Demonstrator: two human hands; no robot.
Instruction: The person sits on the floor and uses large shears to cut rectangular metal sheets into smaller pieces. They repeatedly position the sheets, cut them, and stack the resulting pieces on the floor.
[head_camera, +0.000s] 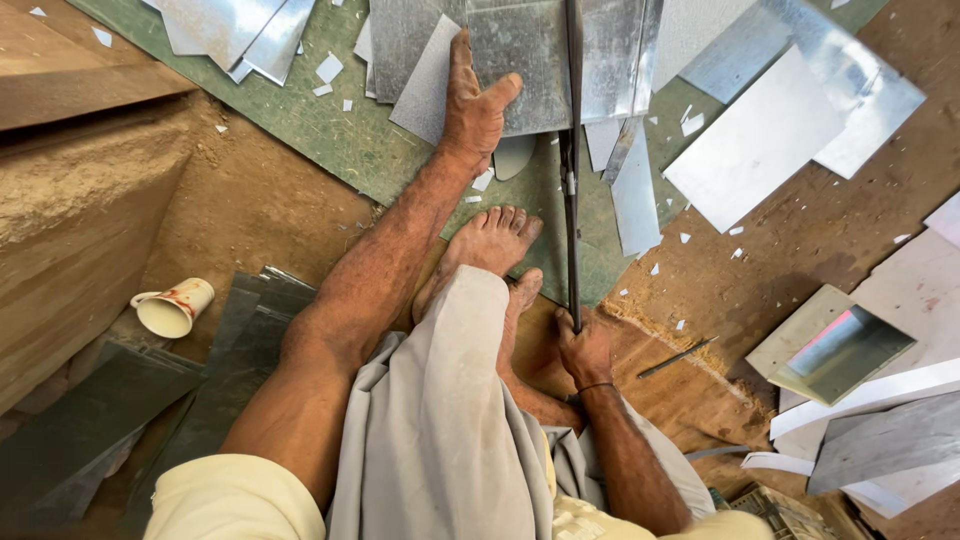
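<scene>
Dirt floor and a green board lay under the person, with shiny metal pieces scattered toward two o'clock. It looked like the cutting step. The left hand was spread open and flat, pressing down a grey metal sheet at twelve o'clock. The right hand was closed tight around the handle of long dark shears that reached up into the sheet. Next, the blades likely needed squeezing while the thin, smooth sheet was kept steady. A white cup lay tipped at nine o'clock.
</scene>
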